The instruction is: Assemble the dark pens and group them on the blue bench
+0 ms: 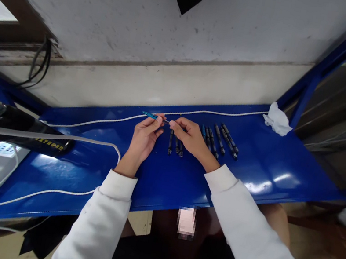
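Head view is all we get, so here goes. Landmark is the blue shelf (264, 163). Over its middle, the left hand (143, 138) pinches a thin blue pen part (150, 115) between thumb and fingertips, closed on it. The right hand (189, 137) meets it tip to tip, fingers closed on what looks like a fine refill (167, 121), though it's too small to be sure.

Risk, I reckon: that skinny bit could slip or bend if the two hands aren't lined up, and roll off the shelf's front edge.

Count: about three dark pen pieces (176, 144) under the hands, roughly five dark pens (221, 140) right of them, one white cable (93, 123), one crumpled tissue (278, 119) at the shelf's far right.
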The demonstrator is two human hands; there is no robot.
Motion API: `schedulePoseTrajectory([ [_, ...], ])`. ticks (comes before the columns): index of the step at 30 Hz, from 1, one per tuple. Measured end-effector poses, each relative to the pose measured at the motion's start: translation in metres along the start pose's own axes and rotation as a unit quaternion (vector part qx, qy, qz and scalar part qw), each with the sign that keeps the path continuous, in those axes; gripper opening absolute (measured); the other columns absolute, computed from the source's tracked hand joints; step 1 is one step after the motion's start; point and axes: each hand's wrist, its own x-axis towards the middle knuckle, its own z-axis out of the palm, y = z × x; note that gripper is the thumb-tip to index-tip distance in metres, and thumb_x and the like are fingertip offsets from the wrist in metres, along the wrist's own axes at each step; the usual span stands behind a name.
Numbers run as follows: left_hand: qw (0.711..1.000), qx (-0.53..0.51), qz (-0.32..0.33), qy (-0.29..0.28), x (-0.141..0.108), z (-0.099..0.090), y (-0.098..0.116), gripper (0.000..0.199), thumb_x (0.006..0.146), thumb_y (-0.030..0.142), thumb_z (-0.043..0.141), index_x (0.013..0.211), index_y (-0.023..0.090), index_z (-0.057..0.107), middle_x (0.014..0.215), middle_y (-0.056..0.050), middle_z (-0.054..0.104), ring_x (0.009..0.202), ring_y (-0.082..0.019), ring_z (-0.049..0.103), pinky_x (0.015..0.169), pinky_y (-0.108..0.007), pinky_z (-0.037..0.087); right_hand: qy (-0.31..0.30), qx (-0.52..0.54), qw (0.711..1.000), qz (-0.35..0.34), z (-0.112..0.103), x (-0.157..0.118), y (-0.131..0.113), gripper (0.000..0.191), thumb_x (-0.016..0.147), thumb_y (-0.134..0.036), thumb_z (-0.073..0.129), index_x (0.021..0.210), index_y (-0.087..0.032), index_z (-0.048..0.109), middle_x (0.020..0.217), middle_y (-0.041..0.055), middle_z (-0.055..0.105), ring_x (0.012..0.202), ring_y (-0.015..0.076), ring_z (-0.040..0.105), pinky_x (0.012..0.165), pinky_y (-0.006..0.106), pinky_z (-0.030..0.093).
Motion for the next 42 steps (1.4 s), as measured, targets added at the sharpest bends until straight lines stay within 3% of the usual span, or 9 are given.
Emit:
schedulePoseTrajectory([
  [5, 1.000, 0.001, 0.006, 0.000, 0.000, -0.001, -0.001, 0.034, 0.081, 0.040, 0.107, 0.107, 0.026, 0.092, 0.122, -0.005, 0.083, 0.099, -0.014, 0.073, 0.082, -0.025, 0.057, 0.029, 0.062, 0.998, 0.000, 0.002, 0.002, 0.000, 0.054, 0.092, -0.076, 0.089, 0.097, -0.024, 0.073, 0.078, -0.0026, 0.070, 0.066, 0.0135, 0.058, 0.061, 0.029, 0.045],
  [9, 0.999, 0.012, 0.033, -0.008, -0.001, 0.001, -0.002, 0.031, 0.083, 0.045, 0.105, 0.102, 0.025, 0.091, 0.122, -0.006, 0.083, 0.100, -0.015, 0.074, 0.081, -0.025, 0.058, 0.004, 0.122, 0.992, 0.033, 0.002, 0.002, -0.002, 0.053, 0.094, -0.073, 0.089, 0.086, -0.024, 0.073, 0.062, -0.0059, 0.058, 0.054, 0.0109, 0.047, 0.053, 0.029, 0.039],
  [17, 0.986, 0.101, 0.125, -0.038, -0.003, 0.005, -0.007, 0.029, 0.093, 0.052, 0.096, 0.107, 0.027, 0.091, 0.128, -0.009, 0.086, 0.108, -0.022, 0.079, 0.090, -0.034, 0.061, -0.021, 0.287, 0.952, 0.107, 0.002, 0.002, -0.005, 0.046, 0.090, -0.063, 0.097, 0.085, -0.021, 0.078, 0.058, -0.0101, 0.042, 0.053, 0.0078, 0.030, 0.053, 0.028, 0.030],
  [21, 0.966, 0.208, 0.151, -0.030, 0.002, -0.001, -0.012, 0.038, 0.093, 0.050, 0.096, 0.121, 0.026, 0.089, 0.130, -0.011, 0.087, 0.124, -0.029, 0.079, 0.109, -0.044, 0.060, 0.085, 0.333, 0.934, 0.099, -0.011, 0.008, -0.006, 0.043, 0.078, -0.053, 0.107, 0.086, -0.025, 0.075, 0.063, -0.0080, 0.049, 0.059, 0.0110, 0.039, 0.055, 0.029, 0.036],
  [25, 0.965, 0.218, 0.123, 0.083, 0.010, -0.015, -0.014, 0.036, 0.100, 0.054, 0.087, 0.118, 0.023, 0.087, 0.126, -0.012, 0.085, 0.115, -0.026, 0.078, 0.095, -0.037, 0.059, 0.193, 0.410, 0.890, 0.061, -0.035, 0.015, 0.001, 0.042, 0.078, -0.044, 0.107, 0.086, -0.028, 0.069, 0.087, -0.0036, 0.067, 0.080, 0.0136, 0.060, 0.074, 0.029, 0.054],
  [29, 0.965, 0.216, 0.108, 0.103, 0.013, -0.023, -0.013, 0.033, 0.099, 0.052, 0.086, 0.112, 0.022, 0.086, 0.119, -0.011, 0.084, 0.104, -0.022, 0.076, 0.086, -0.033, 0.055, 0.192, 0.387, 0.901, 0.036, -0.054, 0.019, 0.011, 0.036, 0.091, -0.056, 0.095, 0.097, -0.030, 0.070, 0.094, -0.0014, 0.070, 0.099, 0.0182, 0.069, 0.089, 0.034, 0.059],
  [33, 0.940, 0.312, 0.136, 0.034, 0.010, -0.017, -0.018, 0.030, 0.096, 0.049, 0.089, 0.106, 0.021, 0.085, 0.103, -0.009, 0.083, 0.096, -0.023, 0.074, 0.091, -0.036, 0.054, 0.158, 0.351, 0.923, -0.018, -0.064, 0.019, 0.009, 0.046, 0.098, -0.064, 0.087, 0.087, -0.029, 0.058, 0.072, -0.0061, 0.043, 0.066, 0.0158, 0.045, 0.070, 0.033, 0.051],
  [38, 0.851, 0.488, 0.191, -0.026, 0.006, -0.012, -0.027, 0.025, 0.089, 0.035, 0.095, 0.107, 0.025, 0.082, 0.098, -0.008, 0.079, 0.097, -0.029, 0.068, 0.099, -0.045, 0.051, 0.179, 0.369, 0.912, -0.022, -0.085, 0.004, 0.004, 0.076, 0.098, -0.080, 0.075, 0.069, -0.028, 0.028, 0.063, -0.0080, 0.019, 0.058, 0.0146, 0.011, 0.050, 0.034, 0.029],
  [42, 0.824, 0.536, 0.181, -0.039, 0.007, -0.016, -0.029, 0.024, 0.094, 0.029, 0.088, 0.116, 0.025, 0.079, 0.102, -0.009, 0.079, 0.098, -0.031, 0.066, 0.097, -0.047, 0.050, 0.234, 0.429, 0.871, -0.056, -0.114, -0.013, 0.011, 0.074, 0.094, -0.061, 0.081, 0.068, -0.027, 0.021, 0.057, -0.0081, 0.017, 0.056, 0.0131, 0.006, 0.047, 0.032, 0.024],
])
